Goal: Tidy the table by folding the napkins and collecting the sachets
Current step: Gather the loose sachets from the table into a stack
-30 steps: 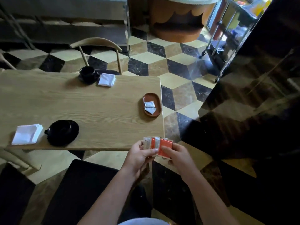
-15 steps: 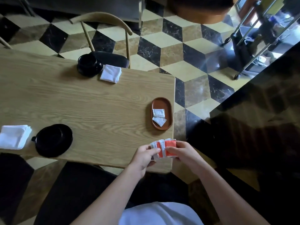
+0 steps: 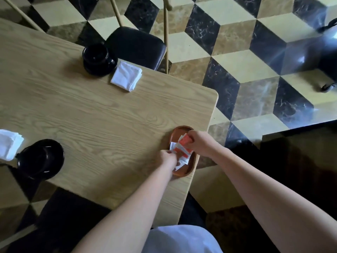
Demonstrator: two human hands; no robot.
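Both my hands are over the brown oval tray (image 3: 191,166) near the table's right edge. My left hand (image 3: 168,158) pinches the near end of a fan of orange and white sachets (image 3: 180,149); my right hand (image 3: 199,143) grips an orange sachet (image 3: 185,139) at the far end. More white sachets lie in the tray under them. A folded white napkin (image 3: 126,76) lies beside the far black cup. Another white napkin (image 3: 8,144) sits at the left edge.
A black cup on a saucer (image 3: 98,58) stands at the far side of the wooden table (image 3: 91,115). A black saucer with cup (image 3: 41,158) sits near the front left. A black-seated chair (image 3: 135,45) stands behind the table.
Both hands carried the sachets from the table's near edge forward onto the tray. The view tilted down and closer to the table.
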